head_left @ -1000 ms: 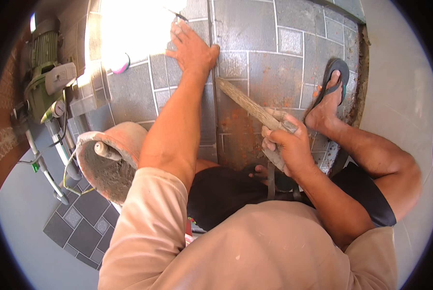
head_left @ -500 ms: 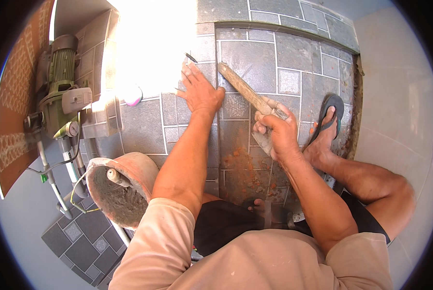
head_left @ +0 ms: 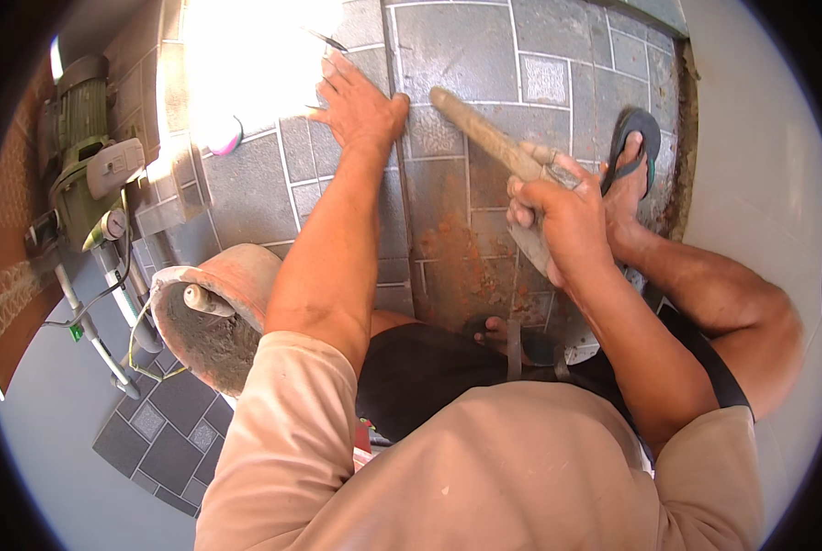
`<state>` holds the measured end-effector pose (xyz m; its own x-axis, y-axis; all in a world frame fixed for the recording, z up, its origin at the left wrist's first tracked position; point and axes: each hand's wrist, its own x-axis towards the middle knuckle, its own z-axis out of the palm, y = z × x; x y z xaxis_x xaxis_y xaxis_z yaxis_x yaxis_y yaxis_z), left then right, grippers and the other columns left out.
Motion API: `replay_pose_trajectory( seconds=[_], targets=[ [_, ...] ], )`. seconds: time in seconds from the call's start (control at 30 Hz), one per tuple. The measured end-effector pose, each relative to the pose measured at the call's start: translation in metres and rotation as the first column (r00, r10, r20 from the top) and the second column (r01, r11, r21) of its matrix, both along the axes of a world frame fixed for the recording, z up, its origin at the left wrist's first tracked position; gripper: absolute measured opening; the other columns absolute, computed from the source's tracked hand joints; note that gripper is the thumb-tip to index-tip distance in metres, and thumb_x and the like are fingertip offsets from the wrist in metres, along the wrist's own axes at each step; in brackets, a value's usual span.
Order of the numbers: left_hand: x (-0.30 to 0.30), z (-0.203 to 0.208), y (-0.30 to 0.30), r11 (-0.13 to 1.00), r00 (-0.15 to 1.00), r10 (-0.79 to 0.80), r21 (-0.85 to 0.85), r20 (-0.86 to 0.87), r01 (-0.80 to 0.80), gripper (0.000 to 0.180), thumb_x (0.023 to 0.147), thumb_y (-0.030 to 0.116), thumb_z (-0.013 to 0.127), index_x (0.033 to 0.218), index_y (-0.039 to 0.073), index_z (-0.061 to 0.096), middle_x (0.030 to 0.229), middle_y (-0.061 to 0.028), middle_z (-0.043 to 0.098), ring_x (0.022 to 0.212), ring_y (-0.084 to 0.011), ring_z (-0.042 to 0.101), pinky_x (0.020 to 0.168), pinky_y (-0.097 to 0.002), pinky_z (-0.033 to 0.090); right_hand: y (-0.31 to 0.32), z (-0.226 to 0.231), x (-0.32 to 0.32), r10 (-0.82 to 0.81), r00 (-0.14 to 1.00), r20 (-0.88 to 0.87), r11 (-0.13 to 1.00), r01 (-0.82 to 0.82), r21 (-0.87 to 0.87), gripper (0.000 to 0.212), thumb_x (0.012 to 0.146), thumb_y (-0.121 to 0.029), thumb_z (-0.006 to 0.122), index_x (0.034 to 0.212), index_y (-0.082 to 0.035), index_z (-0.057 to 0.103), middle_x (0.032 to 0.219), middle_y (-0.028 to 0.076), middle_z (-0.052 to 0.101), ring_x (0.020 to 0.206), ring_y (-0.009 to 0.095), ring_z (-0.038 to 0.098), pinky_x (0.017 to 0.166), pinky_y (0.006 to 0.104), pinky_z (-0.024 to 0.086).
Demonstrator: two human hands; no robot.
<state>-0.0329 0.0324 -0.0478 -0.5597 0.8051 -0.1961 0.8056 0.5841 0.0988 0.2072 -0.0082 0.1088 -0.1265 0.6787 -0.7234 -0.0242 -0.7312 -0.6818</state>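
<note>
A wooden stick [head_left: 475, 127], pale brown, grey-dusted and blunt-ended, is slanting forward from the right hand [head_left: 563, 207], which is clenching it, well right of the bucket [head_left: 257, 266]. Ahead of the bucket, the left hand [head_left: 360, 106] is resting spread and released, a slim dark object [head_left: 331, 42] showing by its fingertips. Left of the bucket, a gauge [head_left: 112, 223] is bearing illegible marks beside a green motor [head_left: 83, 106]. Right of the bucket, reddish smears are staining grey tiles [head_left: 452, 46].
</note>
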Motion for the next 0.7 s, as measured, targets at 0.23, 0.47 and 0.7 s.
replay_pose_trajectory(
  seconds=[0.23, 0.47, 0.7],
  targets=[
    [-0.004, -0.014, -0.006, 0.995, 0.998, -0.052, 0.079, -0.017, 0.054, 0.128, 0.075, 0.049, 0.082, 0.166, -0.006, 0.011, 0.166, -0.0258, 0.034, 0.150, -0.0410, 0.035, 0.117, -0.0777, 0.023, -0.065, 0.021, 0.018, -0.009, 1.000, -0.019, 0.967, 0.004, -0.254, 0.052, 0.084, 0.001, 0.065, 0.135, 0.005, 0.059, 0.081, 0.006, 0.064, 0.063, 0.013, 0.058, 0.060, 0.0281, 0.046],
    [0.005, 0.004, -0.006, 0.998, 0.999, -0.035, 0.048, 0.031, 0.033, 0.122, 0.078, 0.046, 0.081, 0.165, -0.005, 0.012, 0.166, -0.0243, 0.033, 0.152, -0.0401, 0.033, 0.120, -0.0759, 0.016, -0.085, 0.012, 0.020, 0.045, 0.994, -0.098, 0.956, -0.071, -0.284, 0.056, 0.084, 0.001, 0.065, 0.139, 0.006, 0.057, 0.085, 0.006, 0.066, 0.065, 0.012, 0.058, 0.060, 0.0277, 0.046],
    [0.013, 0.025, 0.000, 0.998, 0.995, 0.069, 0.000, 0.071, -0.069, 0.113, 0.076, 0.032, 0.079, 0.165, -0.004, 0.019, 0.161, -0.0231, 0.041, 0.150, -0.0385, 0.038, 0.122, -0.0658, 0.027, -0.083, 0.015, 0.020, -0.008, 0.996, -0.093, 0.970, -0.015, -0.244, 0.053, 0.086, 0.002, 0.064, 0.139, 0.007, 0.058, 0.086, 0.005, 0.067, 0.066, 0.011, 0.058, 0.060, 0.0262, 0.046]
  ],
)
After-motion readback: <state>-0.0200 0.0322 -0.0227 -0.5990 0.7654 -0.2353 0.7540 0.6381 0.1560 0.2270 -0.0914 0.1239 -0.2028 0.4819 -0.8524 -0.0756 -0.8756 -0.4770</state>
